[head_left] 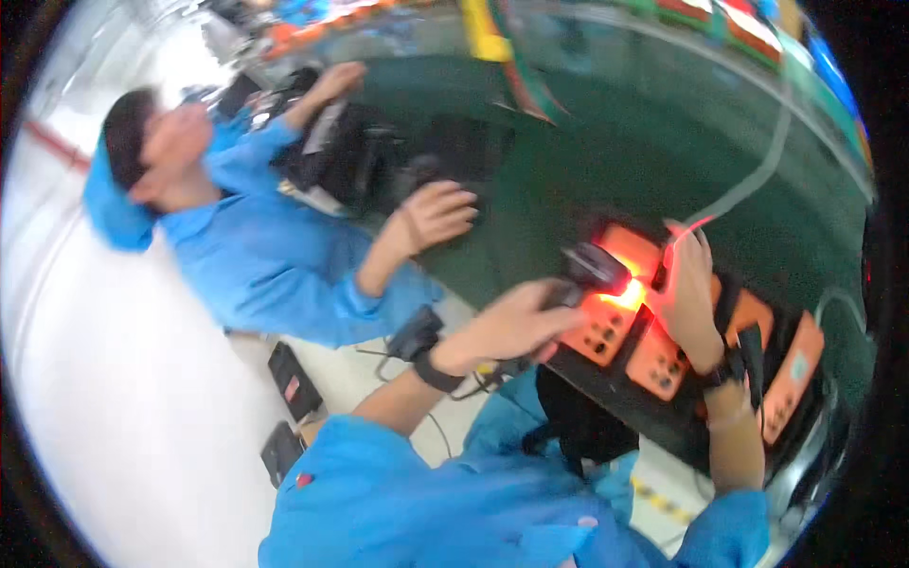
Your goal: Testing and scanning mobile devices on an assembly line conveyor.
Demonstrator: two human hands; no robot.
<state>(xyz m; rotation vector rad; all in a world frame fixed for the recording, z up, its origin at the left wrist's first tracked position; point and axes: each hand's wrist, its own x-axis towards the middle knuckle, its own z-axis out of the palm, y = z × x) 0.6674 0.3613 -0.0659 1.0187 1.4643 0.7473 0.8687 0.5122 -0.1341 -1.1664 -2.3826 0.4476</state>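
A black handheld scanner (598, 268) is in my left hand (516, 327), whose fingers wrap round its grip. Its bright red light falls on an orange panel (602, 331) with dark round holes. My right hand (688, 298) lies over the neighbouring orange panels, fingers stretched out and slightly blurred. Under its wrist side shows another orange panel (655, 364) with similar holes. Several such panels stand in a row on a dark tray (606, 393); the rightmost orange panel (793, 379) carries a pale label. What lies under my right palm is hidden.
A co-worker in blue (256, 256) sits at the left, one hand over the dark green bench (568, 161). Black equipment (350, 156) stands before that person. A pale cable (762, 175) comes down near my right fingertips. A yellow object (485, 33) is at the back.
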